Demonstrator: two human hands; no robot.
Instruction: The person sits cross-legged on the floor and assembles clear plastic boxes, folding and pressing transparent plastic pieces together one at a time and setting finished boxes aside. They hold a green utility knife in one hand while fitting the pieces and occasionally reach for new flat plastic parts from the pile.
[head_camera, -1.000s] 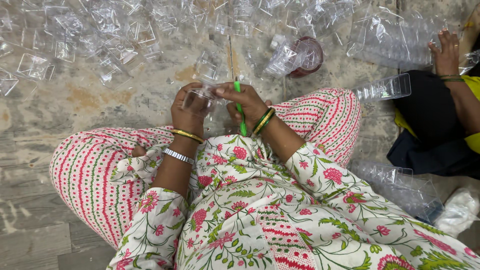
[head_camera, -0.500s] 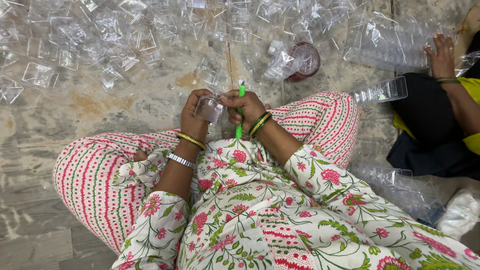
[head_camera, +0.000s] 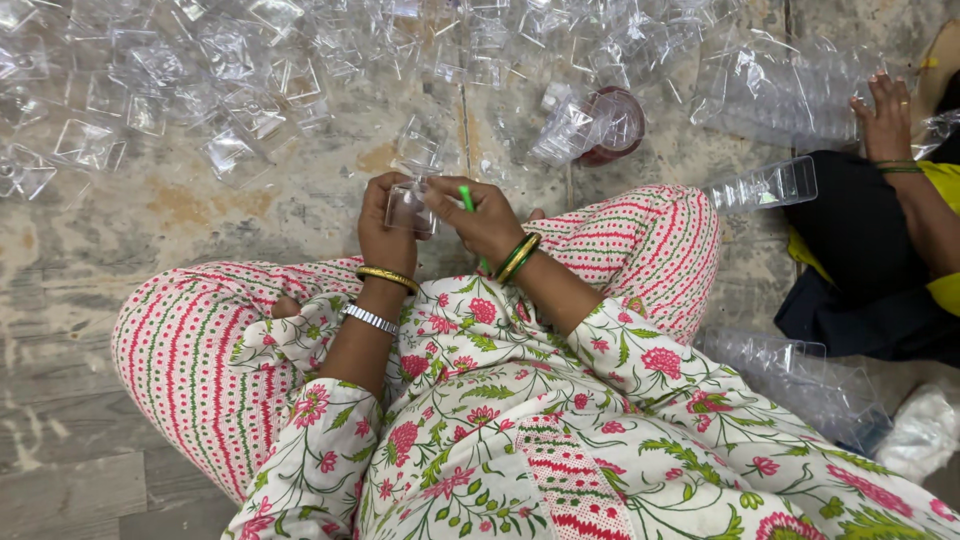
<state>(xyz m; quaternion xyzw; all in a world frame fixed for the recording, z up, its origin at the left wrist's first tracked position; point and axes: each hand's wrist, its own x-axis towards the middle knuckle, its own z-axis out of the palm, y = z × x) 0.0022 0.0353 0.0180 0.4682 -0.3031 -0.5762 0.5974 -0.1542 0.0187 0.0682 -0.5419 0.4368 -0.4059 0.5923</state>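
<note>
- Two hands of the wearer: left hand (head_camera: 385, 225), right hand (head_camera: 487, 218), at centre frame.
- One co-worker's hand (head_camera: 885, 118), upper right.
- One small clear container (head_camera: 410, 208) held between the wearer's hands.
- One green stick (head_camera: 467, 198).
- One dark red round tub (head_camera: 612, 125), upper centre.
- Loose clear containers (head_camera: 230, 150) across the top: too many to count.

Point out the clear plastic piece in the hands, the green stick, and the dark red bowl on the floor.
clear plastic piece (head_camera: 408, 208), head view, on its flat transparent face between the hands.
green stick (head_camera: 466, 198), head view, on its upper end above the fingers.
dark red bowl (head_camera: 618, 128), head view, on its right rim.
</note>
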